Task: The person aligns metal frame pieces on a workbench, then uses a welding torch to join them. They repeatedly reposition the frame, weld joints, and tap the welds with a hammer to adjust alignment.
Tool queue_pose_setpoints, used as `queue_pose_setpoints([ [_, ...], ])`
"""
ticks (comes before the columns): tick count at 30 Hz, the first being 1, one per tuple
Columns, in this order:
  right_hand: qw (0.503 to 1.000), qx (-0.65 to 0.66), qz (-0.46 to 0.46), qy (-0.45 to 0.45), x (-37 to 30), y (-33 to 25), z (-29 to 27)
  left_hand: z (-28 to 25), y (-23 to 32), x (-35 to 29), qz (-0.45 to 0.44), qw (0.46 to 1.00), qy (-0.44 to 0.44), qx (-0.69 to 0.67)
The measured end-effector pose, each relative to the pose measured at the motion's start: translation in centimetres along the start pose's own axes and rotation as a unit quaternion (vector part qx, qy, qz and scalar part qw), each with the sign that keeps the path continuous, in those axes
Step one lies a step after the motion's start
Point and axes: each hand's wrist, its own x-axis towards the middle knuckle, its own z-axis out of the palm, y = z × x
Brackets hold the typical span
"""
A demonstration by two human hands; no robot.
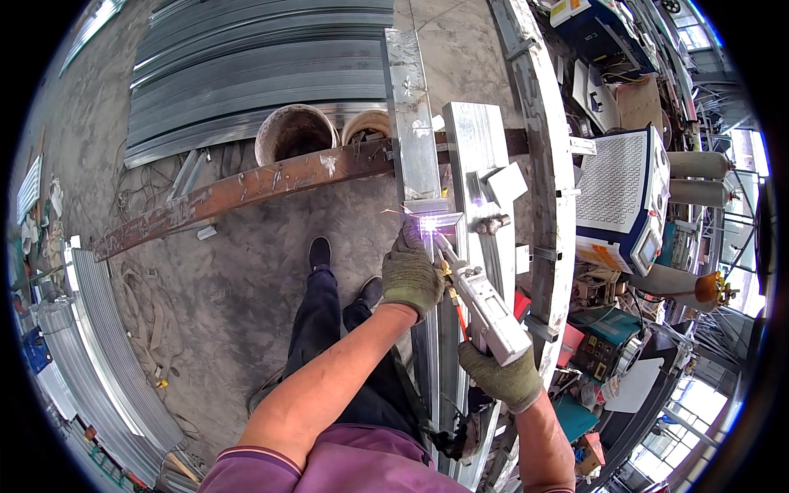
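Note:
A pale grey handheld welding gun (491, 316) slants up and left across the metal beams. My right hand (503, 376), in an olive-green glove, is closed around its lower end. At the gun's nozzle a bright violet-white spark (428, 223) glows on a small metal piece (445, 219) across a long grey steel beam (414, 156). My left hand (411, 275), gloved alike, sits just beside the spark. Its fingers are bent together against the small piece, and their grip is partly hidden. A thin reddish wire (393, 211) pokes out near these fingertips.
A second bright beam (479, 135) carries a square plate (506, 183) and small cylindrical parts (493, 224). A rusty crossbar (246, 191) runs left, with buckets (275, 135) behind it. A white-and-blue machine (616, 185) and gas cylinders (694, 164) stand right. Metal profiles (263, 70) lie stacked on the floor.

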Motion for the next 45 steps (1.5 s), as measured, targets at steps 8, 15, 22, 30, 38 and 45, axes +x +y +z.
queue_pose_setpoints([
  [8,0.999,0.007,0.039,-0.016,-0.1,-0.5,-0.3,1.3,-0.7,0.3,0.058,0.992,0.109,-0.033],
  [15,1.0,-0.005,0.017,-0.015,-0.3,0.1,-0.1,1.3,-0.7,0.4,0.05,0.993,0.097,-0.037],
  [22,0.998,0.03,0.051,0.0,-0.6,0.1,0.4,1.1,-0.5,0.1,0.047,0.993,0.098,-0.037],
  [30,0.998,0.039,0.043,0.006,-0.5,-0.1,0.5,0.2,-0.7,0.5,0.036,0.999,-0.011,-0.003],
  [38,0.998,0.048,0.049,0.004,-0.8,0.4,0.5,-0.5,0.3,-0.1,0.024,0.998,0.018,-0.048],
  [45,0.996,0.047,0.068,0.01,-1.6,-0.3,0.7,0.9,-0.8,0.5,0.023,0.996,0.037,-0.075],
])
